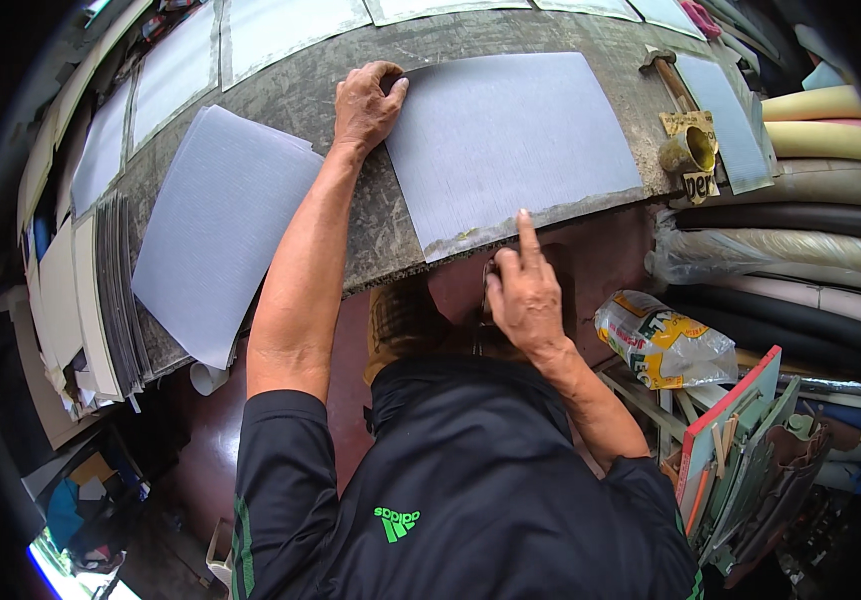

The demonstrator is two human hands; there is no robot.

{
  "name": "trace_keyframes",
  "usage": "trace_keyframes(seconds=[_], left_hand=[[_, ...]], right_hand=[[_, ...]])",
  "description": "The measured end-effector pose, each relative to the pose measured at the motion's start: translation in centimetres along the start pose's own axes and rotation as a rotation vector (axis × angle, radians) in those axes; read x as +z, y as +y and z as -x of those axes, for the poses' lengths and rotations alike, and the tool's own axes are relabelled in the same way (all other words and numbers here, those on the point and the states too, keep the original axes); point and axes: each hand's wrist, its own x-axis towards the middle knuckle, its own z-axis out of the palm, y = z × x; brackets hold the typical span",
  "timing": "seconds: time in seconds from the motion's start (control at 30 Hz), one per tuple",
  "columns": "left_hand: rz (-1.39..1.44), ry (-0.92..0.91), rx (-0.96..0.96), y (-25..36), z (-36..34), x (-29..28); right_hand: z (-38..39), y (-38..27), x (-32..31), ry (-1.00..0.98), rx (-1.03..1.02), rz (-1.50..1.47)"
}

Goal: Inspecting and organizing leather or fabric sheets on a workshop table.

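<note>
A light grey-blue sheet (515,130) lies on the dark worktable, its near edge bordered by a darker, smeared strip with a small yellowish spot. My left hand (368,105) is closed at its far left corner, fingers curled and thumb against the sheet's edge. The near edge is touched by the outstretched index finger of my right hand (528,295); its other fingers are bent and I see nothing held in them. Left of my left forearm, a fanned stack of similar grey sheets (225,220) overhangs the table's near edge.
A hammer (668,80), a yellow-stained round container (688,150) and another grey sheet (725,120) sit at the table's right. Rolls of material (780,255) fill the right side above a plastic bag (665,340). More sheets (290,35) line the far edge; stacked boards (115,300) stand left.
</note>
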Motion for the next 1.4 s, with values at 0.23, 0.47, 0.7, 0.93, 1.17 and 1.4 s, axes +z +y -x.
trace_keyframes(seconds=[0.23,0.47,0.7,0.93,1.17,1.4], left_hand=[[-0.107,0.035,0.079,-0.1,0.3,0.0],[-0.106,0.046,0.101,0.2,0.0,0.0],[-0.111,0.046,0.108,-0.2,0.1,0.1],[-0.116,0.044,0.103,0.1,0.2,-0.2],[-0.098,0.05,0.112,0.1,0.1,0.0],[-0.107,0.032,0.092,0.4,0.1,-0.2]], right_hand=[[-0.6,-1.2,0.2,0.078,-0.217,-0.182],[0.0,-2.1,1.6,-0.123,-0.2,0.079],[0.7,-2.3,2.2,-0.164,-0.33,0.087],[0.3,-2.1,1.6,0.013,-0.212,-0.468],[1.9,-3.9,4.0,-0.276,-0.236,-0.249],[1.7,-0.2,1.2,-0.055,-0.012,-0.045]])
